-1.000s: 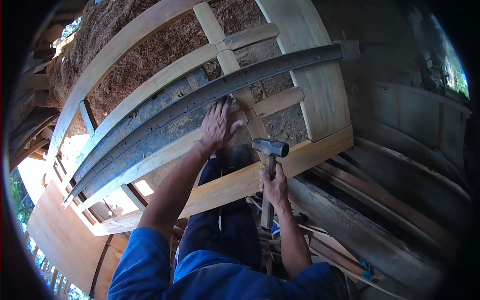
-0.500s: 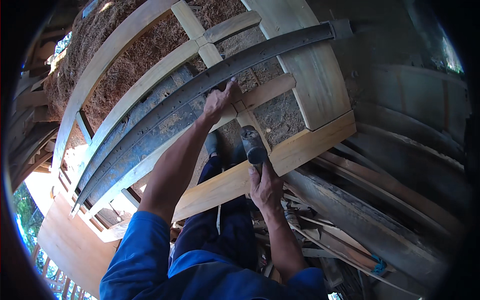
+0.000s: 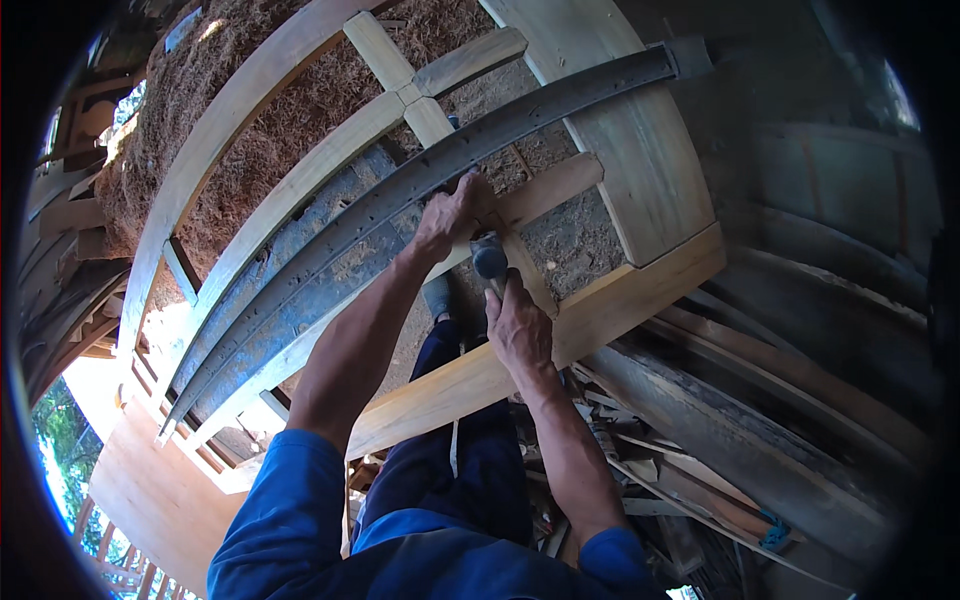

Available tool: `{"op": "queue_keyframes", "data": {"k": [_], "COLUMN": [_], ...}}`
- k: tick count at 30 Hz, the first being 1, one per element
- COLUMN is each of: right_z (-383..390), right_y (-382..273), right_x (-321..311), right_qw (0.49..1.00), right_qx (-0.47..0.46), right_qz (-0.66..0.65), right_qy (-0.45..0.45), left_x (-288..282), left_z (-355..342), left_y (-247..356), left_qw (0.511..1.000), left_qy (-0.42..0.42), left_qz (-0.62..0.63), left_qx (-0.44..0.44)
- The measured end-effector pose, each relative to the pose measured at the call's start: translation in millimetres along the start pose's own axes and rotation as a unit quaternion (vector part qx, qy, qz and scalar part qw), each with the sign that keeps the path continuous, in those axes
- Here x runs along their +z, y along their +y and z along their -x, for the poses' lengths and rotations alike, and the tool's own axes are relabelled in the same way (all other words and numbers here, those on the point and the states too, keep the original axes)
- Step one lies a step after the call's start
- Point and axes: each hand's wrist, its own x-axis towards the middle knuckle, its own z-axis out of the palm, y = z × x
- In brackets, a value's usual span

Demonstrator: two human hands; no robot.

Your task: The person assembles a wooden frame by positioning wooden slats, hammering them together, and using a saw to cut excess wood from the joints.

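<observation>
My right hand is closed round the handle of a hammer. Its dark, rounded head is over the wooden frame, just below a cross joint. My left hand lies beside that joint with its fingers curled in. Whatever they may grip is hidden behind the knuckles. The pale wooden frame has wide outer boards and narrower crossing bars. A long dark metal bar lies across the frame just beyond my left hand.
Brown shavings are heaped beyond the frame at the far left. Rough timber planks lean at the right, with wood scraps below. A plywood sheet stands at the lower left. My foot shows beneath the frame.
The hammer has moved up and left, and its head is now closer to the joint and my left hand. My left hand stays by the joint. The whole view has shifted slightly.
</observation>
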Motion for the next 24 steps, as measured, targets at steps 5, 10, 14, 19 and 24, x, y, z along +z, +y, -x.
{"op": "queue_keyframes", "data": {"k": [5, 10, 14, 19, 24], "right_z": [-17, 48, 104, 168, 189], "right_y": [3, 29, 45, 70, 68], "right_x": [-7, -4, 3, 22, 28], "right_qw": [1.000, 0.998, 0.993, 0.989, 0.979], "right_qx": [0.003, -0.003, 0.009, -0.013, -0.008], "right_qz": [0.002, -0.063, -0.096, -0.072, -0.068], "right_qy": [-0.026, -0.024, -0.074, -0.127, -0.193], "left_x": [-2, 0, -8, -6, 5], "left_z": [-4, 0, -2, -1, -1], "left_y": [12, 4, 11, 16, -5], "left_qw": [0.992, 0.975, 0.950, 0.961, 0.943], "left_qy": [-0.011, -0.039, -0.061, -0.070, 0.031], "left_qz": [-0.120, -0.208, -0.306, -0.264, -0.311], "left_qx": [0.022, 0.068, 0.037, 0.046, 0.112]}}
